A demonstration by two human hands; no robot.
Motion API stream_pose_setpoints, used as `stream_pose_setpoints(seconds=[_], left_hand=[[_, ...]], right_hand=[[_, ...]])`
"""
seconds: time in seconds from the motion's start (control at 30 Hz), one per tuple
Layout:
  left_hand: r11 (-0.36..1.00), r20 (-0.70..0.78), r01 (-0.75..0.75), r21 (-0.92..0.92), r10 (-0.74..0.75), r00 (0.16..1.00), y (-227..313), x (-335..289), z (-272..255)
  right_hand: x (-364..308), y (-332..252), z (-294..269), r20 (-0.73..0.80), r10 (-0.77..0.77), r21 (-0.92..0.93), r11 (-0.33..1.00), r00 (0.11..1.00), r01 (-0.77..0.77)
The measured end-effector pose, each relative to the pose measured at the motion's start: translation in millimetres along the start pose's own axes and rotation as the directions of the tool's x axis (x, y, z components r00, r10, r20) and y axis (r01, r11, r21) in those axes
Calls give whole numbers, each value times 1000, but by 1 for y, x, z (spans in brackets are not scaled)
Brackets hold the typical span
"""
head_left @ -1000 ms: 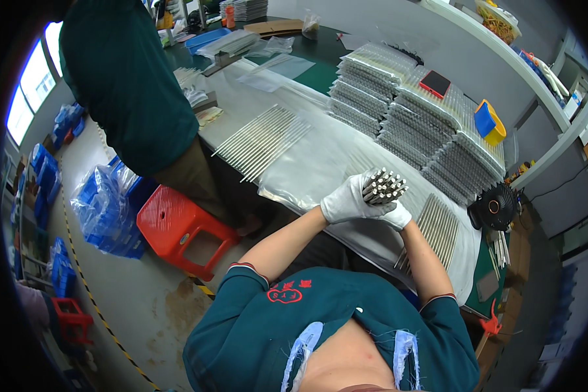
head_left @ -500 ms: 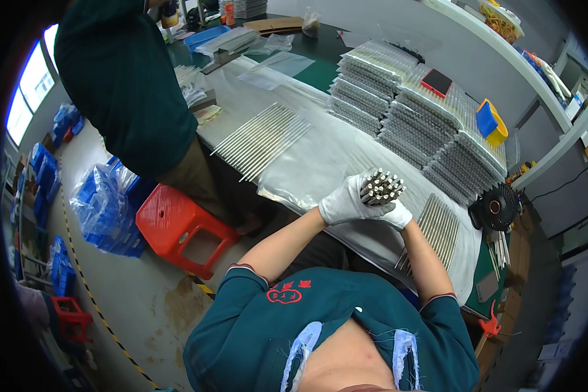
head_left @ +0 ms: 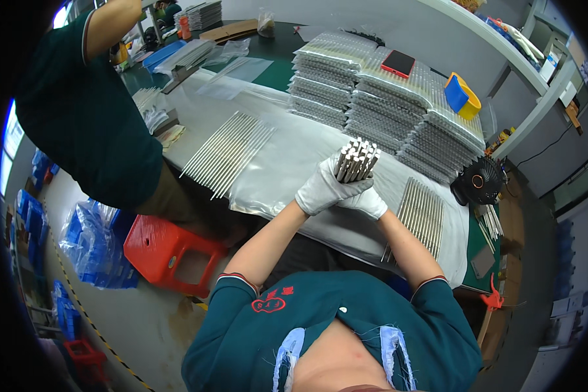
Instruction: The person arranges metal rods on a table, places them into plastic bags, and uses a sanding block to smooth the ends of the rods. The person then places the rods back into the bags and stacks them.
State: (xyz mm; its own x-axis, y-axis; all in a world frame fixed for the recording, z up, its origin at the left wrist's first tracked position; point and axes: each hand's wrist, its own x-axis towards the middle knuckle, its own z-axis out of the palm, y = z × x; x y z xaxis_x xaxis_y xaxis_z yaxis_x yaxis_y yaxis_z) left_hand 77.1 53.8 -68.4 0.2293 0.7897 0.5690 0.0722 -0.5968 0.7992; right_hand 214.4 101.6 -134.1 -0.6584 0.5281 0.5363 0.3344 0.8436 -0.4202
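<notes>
A bundle of thin metal rods (head_left: pixel 357 161) stands on end between my gloved hands, its tips toward me. My left hand (head_left: pixel 325 186), in a white glove, is closed round the bundle's near left side. Below it, my right hand (head_left: pixel 368 203) is also closed and pressed against the bundle; most of its fingers are hidden. To the left, a row of metal rods (head_left: pixel 228 153) lies side by side on clear plastic film (head_left: pixel 277 173). Another row of rods (head_left: pixel 420 219) rests beside my right forearm.
Stacks of bubble-wrapped packs (head_left: pixel 385 108) fill the table's far side, with a red-edged phone (head_left: pixel 398 64) and a yellow-and-blue tape roll (head_left: pixel 462 97) on top. A black fan (head_left: pixel 480 181) stands at right. A co-worker (head_left: pixel 88 124) stands at left by a red stool (head_left: pixel 170 255).
My view has shifted, so the scene sits further left. The bundle has tipped so that more of the rods' sides shows; both hands still hold it.
</notes>
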Motion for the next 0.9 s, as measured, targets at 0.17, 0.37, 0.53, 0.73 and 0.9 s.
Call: stream_pose_setpoints(seconds=[0.17,0.37,0.53,0.73,0.9], left_hand=[[976,-5,107,-191,-111,994,-13,12,4],[947,24,199,-251,-199,980,-14,16,-2],[970,5,173,-171,-175,985,-15,26,-2],[920,31,212,-330,-214,976,-4,19,-5],[905,160,266,-332,-224,961,-8,7,-7]], right_hand=[[7,30,17,62,-11,-99,995,998,18],[4,38,21,30,-52,5,999,998,52],[3,24,6,16,178,373,912,984,-171],[-1,-3,-1,47,213,333,918,976,-216],[-12,4,5,129,173,439,873,977,-212]])
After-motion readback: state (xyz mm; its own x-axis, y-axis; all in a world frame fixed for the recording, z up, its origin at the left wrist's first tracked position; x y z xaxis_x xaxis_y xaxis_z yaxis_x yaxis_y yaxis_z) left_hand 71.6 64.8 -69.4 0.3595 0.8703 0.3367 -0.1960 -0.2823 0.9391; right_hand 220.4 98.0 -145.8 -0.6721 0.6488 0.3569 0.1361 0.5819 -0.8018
